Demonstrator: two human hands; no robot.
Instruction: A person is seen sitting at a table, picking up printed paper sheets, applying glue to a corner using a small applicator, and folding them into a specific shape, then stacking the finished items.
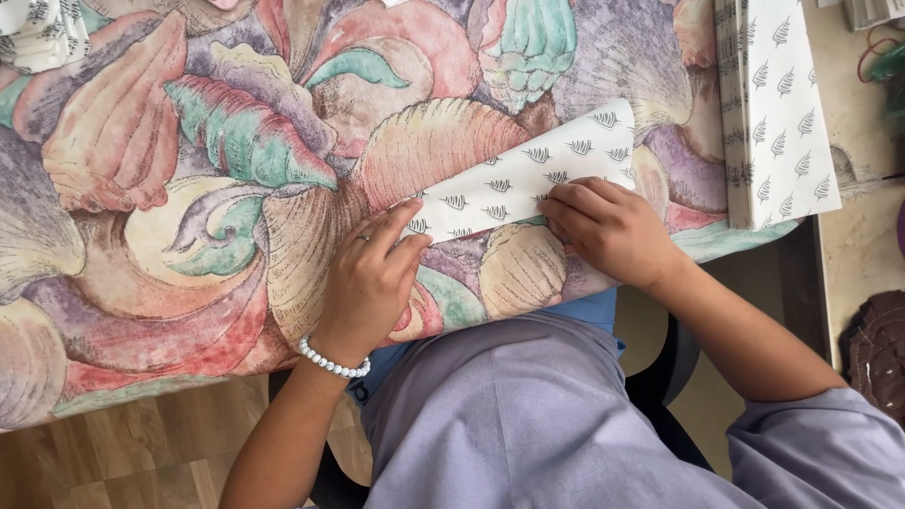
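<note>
**Two hands press a patterned sheet flat on a shell-print tablecloth**

At the bottom of the frame sits the person's lap in lilac cloth, with a lilac sleeve at the lower right and a dark chair edge between them. Wood-look floor shows at the lower left.

Just above, the left hand point(372, 278), wearing a white bead bracelet point(333, 361) at the wrist and a ring on one finger, lies flat, fingers spread, its fingertips resting on the lower left corner of the folded paper sheet point(528, 179). The right hand point(608, 226) lies at centre right, fingers bent and pressing down along the sheet's lower edge. Neither hand is closed around anything; both press with loose, flat fingers.

The sheet is white with small dark leaf marks and lies slanted across the middle of the frame, rising toward the upper right, on the tablecloth point(189, 188) printed with large pink, teal and purple shells.

Farther off, at the upper right, a stack of the same printed paper point(778, 113) rests at the table's edge, well apart from the hands. A crumpled bit of similar paper point(38, 33) sits in the upper left corner
</note>
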